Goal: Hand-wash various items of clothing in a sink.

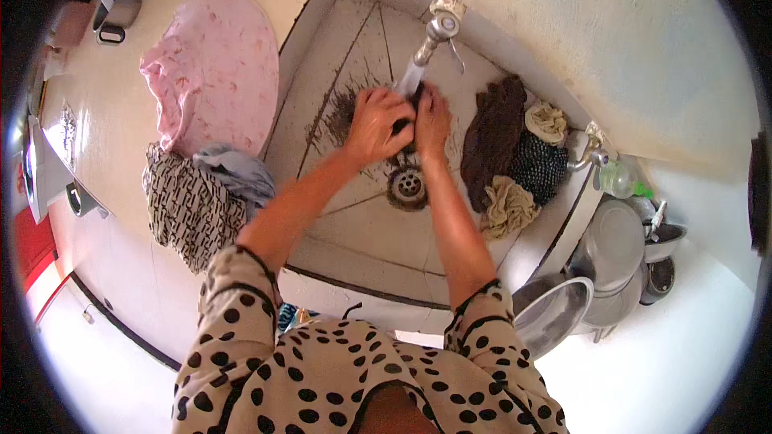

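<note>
Both my hands are together under a metal tap (443,25) over a tiled sink (338,217). Water appears to run from its spout onto my fingers. My left hand (380,123) is curled around a small dark thing (400,126), probably wet cloth, mostly hidden by my fingers. Against its other side my right hand (433,120) is closed too. Just below the hands lies the round metal drain (408,187). Dark splashes (344,110) spread over the tiles to the left.
Right in the sink lie a dark brown cloth (491,132), a black dotted cloth (538,163) and beige bundles (511,208). The left counter holds pink fabric (226,72), a patterned cloth (190,205) and a grey-blue cloth (238,172). Metal bowls (552,316) stand lower right, near a second tap (594,155).
</note>
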{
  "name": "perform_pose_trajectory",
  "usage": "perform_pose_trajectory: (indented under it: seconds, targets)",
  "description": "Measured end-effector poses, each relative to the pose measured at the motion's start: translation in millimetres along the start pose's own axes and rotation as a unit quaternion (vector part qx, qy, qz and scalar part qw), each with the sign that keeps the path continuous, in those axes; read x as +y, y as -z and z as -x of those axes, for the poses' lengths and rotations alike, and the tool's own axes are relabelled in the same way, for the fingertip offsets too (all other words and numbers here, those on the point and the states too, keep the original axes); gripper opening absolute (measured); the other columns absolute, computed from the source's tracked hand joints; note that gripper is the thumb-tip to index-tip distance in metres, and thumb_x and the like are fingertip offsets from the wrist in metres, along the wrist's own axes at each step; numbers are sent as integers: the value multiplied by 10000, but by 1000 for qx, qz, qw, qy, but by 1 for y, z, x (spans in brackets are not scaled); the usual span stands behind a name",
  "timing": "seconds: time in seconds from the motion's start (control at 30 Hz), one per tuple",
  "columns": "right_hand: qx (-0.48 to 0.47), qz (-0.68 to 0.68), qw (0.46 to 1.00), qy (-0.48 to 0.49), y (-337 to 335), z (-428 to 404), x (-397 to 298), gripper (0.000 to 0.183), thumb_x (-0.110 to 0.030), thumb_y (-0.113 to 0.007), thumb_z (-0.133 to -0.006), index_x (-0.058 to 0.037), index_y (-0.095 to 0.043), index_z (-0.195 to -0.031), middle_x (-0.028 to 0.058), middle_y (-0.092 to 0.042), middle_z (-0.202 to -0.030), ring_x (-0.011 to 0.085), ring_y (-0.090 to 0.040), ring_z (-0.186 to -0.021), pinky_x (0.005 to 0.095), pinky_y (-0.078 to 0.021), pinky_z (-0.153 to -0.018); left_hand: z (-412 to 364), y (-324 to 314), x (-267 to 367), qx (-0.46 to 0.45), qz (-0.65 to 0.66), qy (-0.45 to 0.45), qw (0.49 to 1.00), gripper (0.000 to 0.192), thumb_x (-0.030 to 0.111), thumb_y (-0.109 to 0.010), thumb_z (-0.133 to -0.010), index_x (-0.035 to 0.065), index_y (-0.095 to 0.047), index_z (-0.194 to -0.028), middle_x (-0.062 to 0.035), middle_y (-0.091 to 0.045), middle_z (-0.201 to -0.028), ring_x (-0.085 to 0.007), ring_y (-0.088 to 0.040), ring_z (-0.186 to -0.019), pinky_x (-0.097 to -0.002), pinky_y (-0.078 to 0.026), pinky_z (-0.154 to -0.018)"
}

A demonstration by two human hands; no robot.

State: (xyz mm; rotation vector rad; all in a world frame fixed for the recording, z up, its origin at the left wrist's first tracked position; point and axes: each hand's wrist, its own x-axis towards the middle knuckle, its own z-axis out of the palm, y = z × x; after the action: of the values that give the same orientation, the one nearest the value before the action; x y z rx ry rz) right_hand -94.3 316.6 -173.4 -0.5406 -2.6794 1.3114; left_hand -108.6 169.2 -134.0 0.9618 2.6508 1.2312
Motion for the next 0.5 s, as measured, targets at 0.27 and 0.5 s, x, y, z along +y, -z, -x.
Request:
perform_pose_trajectory:
  seconds: [0.27,0.5]
  targets:
    - [54,107,974,191,-37,71,37,362,-286,-495,-874,-18,-546,-1111,188,-500,-1210,406,-446,-1110,554,-327,-928,40,-62,-22,233,-19,117,965,325,285,-615,-813,52,-601,-1039,-158,-530,-1094,-326,-476,-1072,-491,-323,-934]
    - [6,145,971,188,-40,22,56,395,-287,-558,-793,-21,-557,-1085,203,-587,-1017,396,-535,-953,528,-392,-830,-1,-59,-56,156,-78,93,980,333,327,-581,-833,18,-635,-946,-181,-600,-939,-371,-548,-898,-507,-383,-779]
